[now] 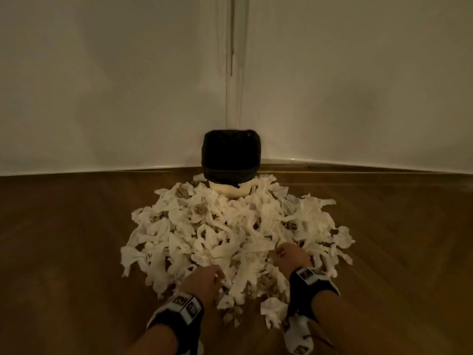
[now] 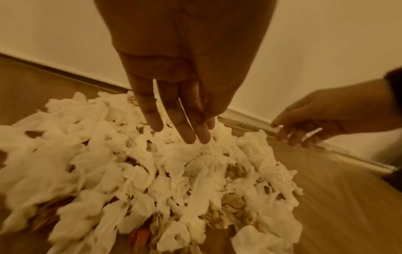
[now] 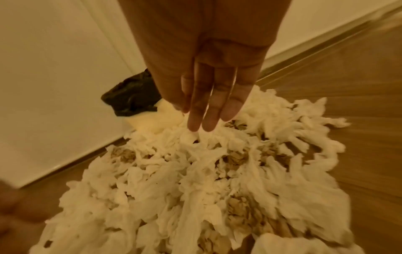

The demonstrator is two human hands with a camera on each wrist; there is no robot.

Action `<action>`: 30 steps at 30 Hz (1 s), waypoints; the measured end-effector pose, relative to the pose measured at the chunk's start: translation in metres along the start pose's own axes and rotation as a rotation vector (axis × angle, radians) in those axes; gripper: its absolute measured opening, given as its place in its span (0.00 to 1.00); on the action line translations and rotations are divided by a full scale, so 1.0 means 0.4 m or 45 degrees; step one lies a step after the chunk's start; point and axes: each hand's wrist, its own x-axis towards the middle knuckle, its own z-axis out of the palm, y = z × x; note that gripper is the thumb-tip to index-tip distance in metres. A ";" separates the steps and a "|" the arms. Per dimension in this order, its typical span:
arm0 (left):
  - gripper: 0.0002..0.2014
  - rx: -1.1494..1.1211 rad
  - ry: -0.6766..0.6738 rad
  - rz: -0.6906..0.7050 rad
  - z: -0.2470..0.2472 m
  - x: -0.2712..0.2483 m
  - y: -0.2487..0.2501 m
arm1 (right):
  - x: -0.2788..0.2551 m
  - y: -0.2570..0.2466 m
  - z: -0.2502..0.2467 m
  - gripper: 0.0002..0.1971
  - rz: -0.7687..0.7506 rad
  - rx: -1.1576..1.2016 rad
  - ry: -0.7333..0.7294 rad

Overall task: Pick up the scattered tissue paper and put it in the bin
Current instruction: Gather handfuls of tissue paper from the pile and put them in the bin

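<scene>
A big heap of crumpled white tissue paper (image 1: 230,234) covers the wooden floor in front of a pale bin (image 1: 231,160) lined with a black bag, which stands in the wall corner. My left hand (image 1: 207,278) hovers over the near edge of the heap, fingers straight and pointing down (image 2: 185,127), holding nothing. My right hand (image 1: 289,257) is over the near right part of the heap, its fingers (image 3: 208,110) also straight and empty. The bin's black liner (image 3: 132,98) shows behind the right hand. Some brownish crumpled pieces (image 3: 234,158) lie mixed in the tissue (image 2: 152,171).
White walls (image 1: 102,85) meet at a corner behind the bin, with a skirting board (image 1: 358,165) along the floor. Bare wooden floor (image 1: 56,239) lies on both sides of the heap.
</scene>
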 end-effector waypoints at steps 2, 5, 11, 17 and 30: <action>0.12 0.100 0.057 0.047 0.033 0.078 -0.009 | 0.066 -0.009 0.048 0.11 -0.061 -0.122 -0.024; 0.13 0.242 0.105 0.108 0.069 0.197 -0.018 | 0.170 -0.018 0.111 0.14 -0.139 -0.180 -0.077; 0.14 0.457 0.195 0.155 0.128 0.353 -0.021 | 0.330 -0.018 0.186 0.19 -0.280 -0.409 -0.103; 0.17 0.765 0.085 0.152 0.158 0.404 -0.024 | 0.364 -0.019 0.232 0.21 -0.363 -0.541 -0.213; 0.18 0.307 0.196 0.327 0.044 0.322 0.015 | 0.270 0.000 0.082 0.17 -0.084 0.754 0.136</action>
